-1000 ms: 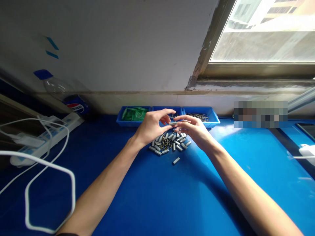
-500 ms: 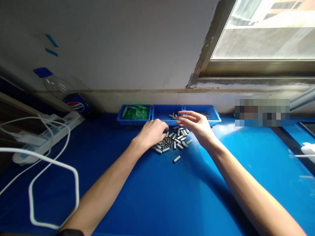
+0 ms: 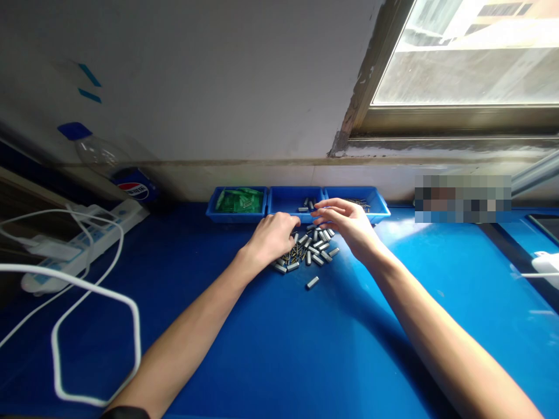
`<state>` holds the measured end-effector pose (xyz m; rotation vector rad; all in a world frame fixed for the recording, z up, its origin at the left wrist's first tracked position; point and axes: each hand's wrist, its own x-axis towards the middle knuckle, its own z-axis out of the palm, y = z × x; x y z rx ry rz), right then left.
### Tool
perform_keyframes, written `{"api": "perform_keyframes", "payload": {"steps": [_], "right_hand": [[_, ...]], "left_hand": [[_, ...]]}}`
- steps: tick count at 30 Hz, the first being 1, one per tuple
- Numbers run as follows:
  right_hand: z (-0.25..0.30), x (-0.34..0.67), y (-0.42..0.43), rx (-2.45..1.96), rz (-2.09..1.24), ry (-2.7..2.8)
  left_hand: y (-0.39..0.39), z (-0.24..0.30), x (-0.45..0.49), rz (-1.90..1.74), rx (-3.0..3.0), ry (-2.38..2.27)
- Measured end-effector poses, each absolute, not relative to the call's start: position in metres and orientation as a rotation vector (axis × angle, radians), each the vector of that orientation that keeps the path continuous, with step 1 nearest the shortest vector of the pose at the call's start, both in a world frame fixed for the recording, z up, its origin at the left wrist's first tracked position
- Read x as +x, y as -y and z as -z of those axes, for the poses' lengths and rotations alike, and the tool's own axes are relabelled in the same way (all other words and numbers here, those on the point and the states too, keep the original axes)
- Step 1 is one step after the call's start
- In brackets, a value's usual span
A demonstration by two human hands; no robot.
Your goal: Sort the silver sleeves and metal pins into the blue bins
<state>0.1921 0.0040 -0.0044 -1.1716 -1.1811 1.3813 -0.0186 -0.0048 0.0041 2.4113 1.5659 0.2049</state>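
On the blue table lies a loose pile of short silvery metal cylinders (image 3: 317, 260) mixed with thin brass-and-dark screw-like pins (image 3: 298, 251). Over the pile's left side, my left hand (image 3: 274, 235) is curled with its fingers bent; whatever its fingertips hold is hidden. My right hand (image 3: 347, 224) hovers at the pile's back right, beside the middle bin, fingers stretched and slightly apart, with nothing visible in them. The middle blue bin (image 3: 279, 203) contains several metal cylinders. Thin pins lie in the right blue bin (image 3: 381, 208), partly behind my right hand. One cylinder (image 3: 312, 283) rests apart, nearer me.
Green pieces (image 3: 240, 201) fill the left blue bin (image 3: 213, 212). To the left are a white power strip (image 3: 94, 238), a looping white cable (image 3: 137, 331) and a blue-capped bottle (image 3: 131, 183). A wall (image 3: 218, 87) stands behind the bins.
My hands keep nearly the same poses, the left shifting very slightly right over the pile. The whole view has moved a little.
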Motion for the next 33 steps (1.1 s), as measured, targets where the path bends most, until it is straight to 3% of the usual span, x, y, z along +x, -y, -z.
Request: {"api": "perform_keyframes", "payload": {"steps": [12, 18, 28, 33], "right_hand": [[0.002, 0.196, -0.005, -1.2, -1.419, 1.344], [-0.001, 0.198, -0.002, -1.098, -1.481, 1.376], [0.002, 0.197, -0.004, -1.164, -1.39, 1.496], [-0.009, 0.206, -0.005, -1.404, -0.993, 1.425]], "left_hand": [[0.003, -0.014, -0.024, -0.949, 1.97, -1.174], [0.003, -0.019, -0.025, -1.045, 1.824, -1.112], [0.003, -0.016, -0.024, -0.919, 2.141, -1.188], [0.0, -0.021, -0.038, -0.267, 2.35, -1.335]]}}
